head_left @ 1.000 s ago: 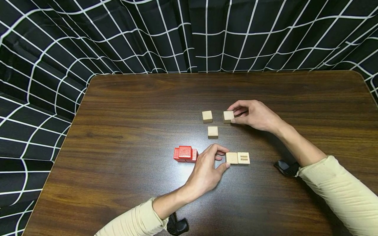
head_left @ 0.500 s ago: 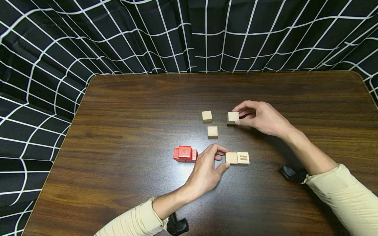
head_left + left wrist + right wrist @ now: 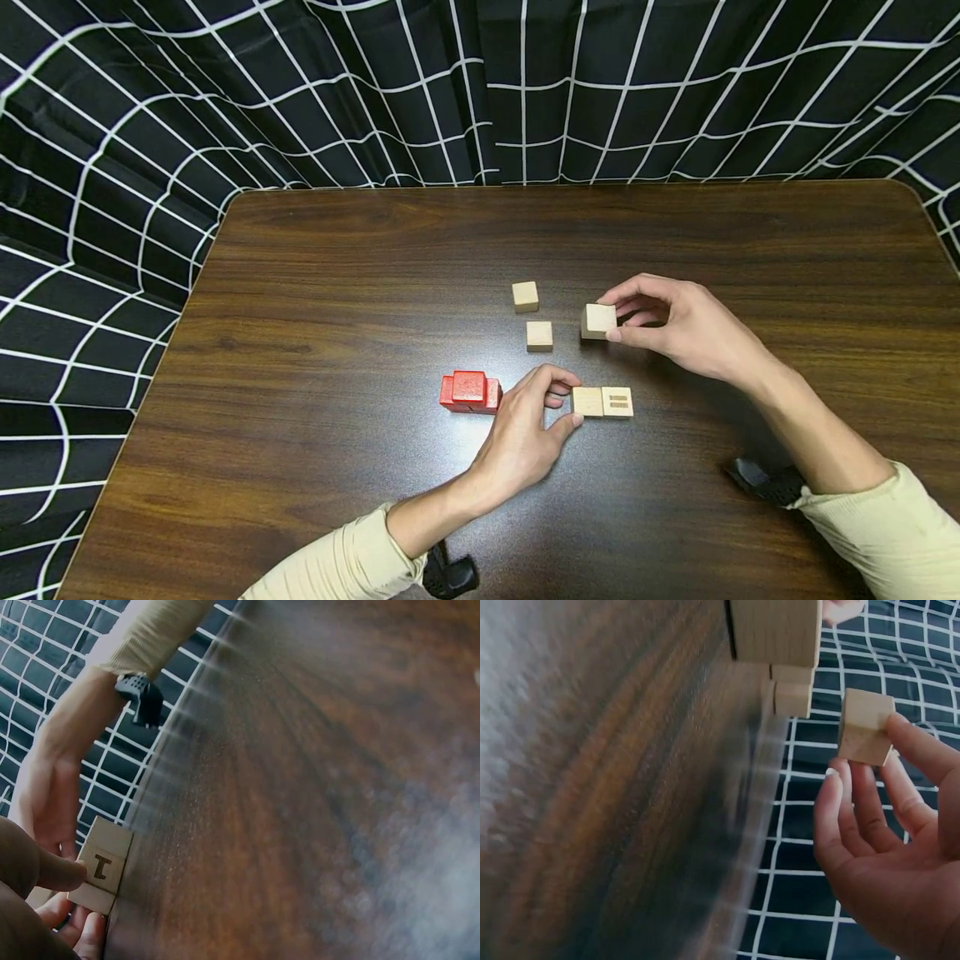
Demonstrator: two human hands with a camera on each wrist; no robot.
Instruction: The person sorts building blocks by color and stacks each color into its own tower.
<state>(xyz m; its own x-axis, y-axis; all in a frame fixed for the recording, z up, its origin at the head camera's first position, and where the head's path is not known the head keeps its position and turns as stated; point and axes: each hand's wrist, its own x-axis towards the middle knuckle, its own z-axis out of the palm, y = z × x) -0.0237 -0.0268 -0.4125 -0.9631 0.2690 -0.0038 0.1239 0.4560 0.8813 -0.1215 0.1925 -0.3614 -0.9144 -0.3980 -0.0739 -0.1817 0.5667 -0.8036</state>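
My right hand (image 3: 690, 327) pinches a plain wooden cube (image 3: 600, 320) between thumb and fingers, and the right wrist view shows that cube (image 3: 866, 726) held off the table. Below it in the head view, two wooden cubes stand side by side, touching. My left hand (image 3: 528, 429) grips the left cube (image 3: 587, 402) of this pair with thumb and forefinger; the right cube (image 3: 618, 402) bears two dark bars on top. In the left wrist view, a dark mark shows on the side of a cube (image 3: 102, 868) by the left thumb.
Two loose wooden cubes, one farther back (image 3: 526, 297) and one nearer (image 3: 539, 336), lie left of the right hand. Several red blocks (image 3: 470, 390) sit together, one on top, just left of my left hand. A black gridded curtain (image 3: 420, 83) hangs behind the brown table (image 3: 300, 333).
With the cube in its grip, my right hand has moved a little right and toward me, nearer the pair. The left hand and the other blocks have stayed put.
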